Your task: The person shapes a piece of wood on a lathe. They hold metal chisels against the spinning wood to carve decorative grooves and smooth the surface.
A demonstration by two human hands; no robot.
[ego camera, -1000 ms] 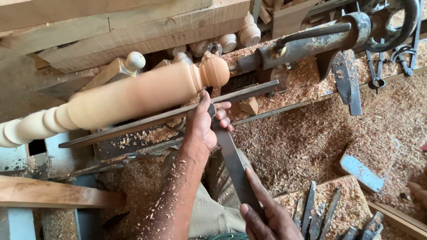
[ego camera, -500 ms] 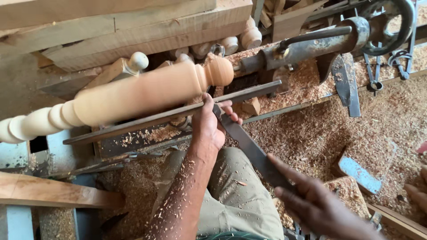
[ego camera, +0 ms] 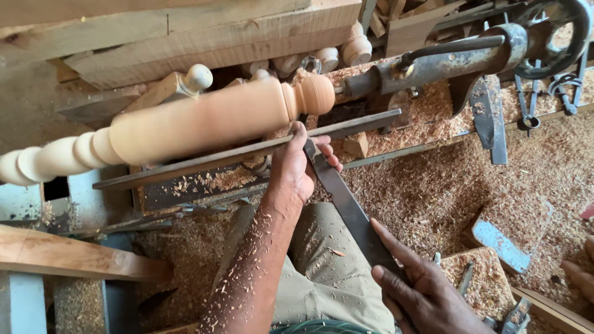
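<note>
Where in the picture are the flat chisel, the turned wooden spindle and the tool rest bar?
flat chisel (ego camera: 346, 201), head view, middle of its blade.
turned wooden spindle (ego camera: 204, 120), head view, thick middle section.
tool rest bar (ego camera: 204, 162), head view, bare stretch left of the left hand (ego camera: 294, 170).

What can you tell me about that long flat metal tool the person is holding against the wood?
The chisel is a long, flat, dark metal bar, dull and worn. It slants from lower right up to the left. Its tip lies across the metal rest bar, just below the pale turned wooden spindle. The left hand pins the front end on the rest; the right hand holds the back end.
</note>
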